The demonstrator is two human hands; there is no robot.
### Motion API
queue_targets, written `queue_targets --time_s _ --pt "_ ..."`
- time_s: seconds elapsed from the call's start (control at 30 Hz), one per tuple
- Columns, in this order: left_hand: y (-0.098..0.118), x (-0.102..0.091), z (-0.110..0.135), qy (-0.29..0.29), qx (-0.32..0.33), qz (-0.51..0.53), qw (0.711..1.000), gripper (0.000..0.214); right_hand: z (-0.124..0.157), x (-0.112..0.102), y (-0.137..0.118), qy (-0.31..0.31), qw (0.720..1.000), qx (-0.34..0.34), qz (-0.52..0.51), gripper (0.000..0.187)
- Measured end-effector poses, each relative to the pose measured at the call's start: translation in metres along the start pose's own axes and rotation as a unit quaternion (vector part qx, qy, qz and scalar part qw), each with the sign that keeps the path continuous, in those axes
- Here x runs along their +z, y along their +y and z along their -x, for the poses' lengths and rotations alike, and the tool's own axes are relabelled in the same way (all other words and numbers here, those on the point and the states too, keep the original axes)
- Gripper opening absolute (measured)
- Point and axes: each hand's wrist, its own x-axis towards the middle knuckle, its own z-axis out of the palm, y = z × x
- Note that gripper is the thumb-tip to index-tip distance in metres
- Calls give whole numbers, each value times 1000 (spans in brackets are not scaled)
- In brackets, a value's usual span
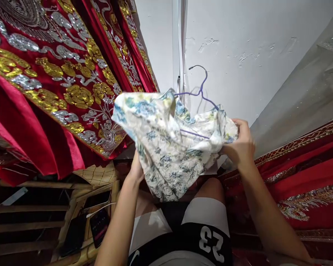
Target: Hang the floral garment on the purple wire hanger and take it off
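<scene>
A white floral shirt (166, 159) with blue and green flowers hangs on a thin purple wire hanger (202, 88), held up in front of me. My right hand (240, 144) grips the garment at its right shoulder, fingers behind the cloth and thumb in front. At the left side, my left hand (137, 168) is closed on the cloth, its fingers mostly hidden behind it. The hanger's hook points up, free of any rail. Its lower bar shows through the neck opening.
Red cloth with gold and silver sequins (80, 96) hangs at the left. More red embroidered fabric (308, 184) lies at the right. A bamboo rack (30, 225) at lower left bears a phone (100, 227) with a cable. Behind stands a white wall (238, 22).
</scene>
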Motion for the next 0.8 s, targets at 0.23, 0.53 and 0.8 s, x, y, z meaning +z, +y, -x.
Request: queue_targets --time_s 0.23,0.53,0.8 --pt "-62 23 49 92 -117 122 981 75 -17 11 -25 -55 994 -91 22 73" --pt "-84 49 78 60 -198 209 956 85 80 43 -33 -209 899 -109 -369 45" --pt "-88 56 78 57 -175 209 961 78 171 112 -18 -270 831 217 -435 49"
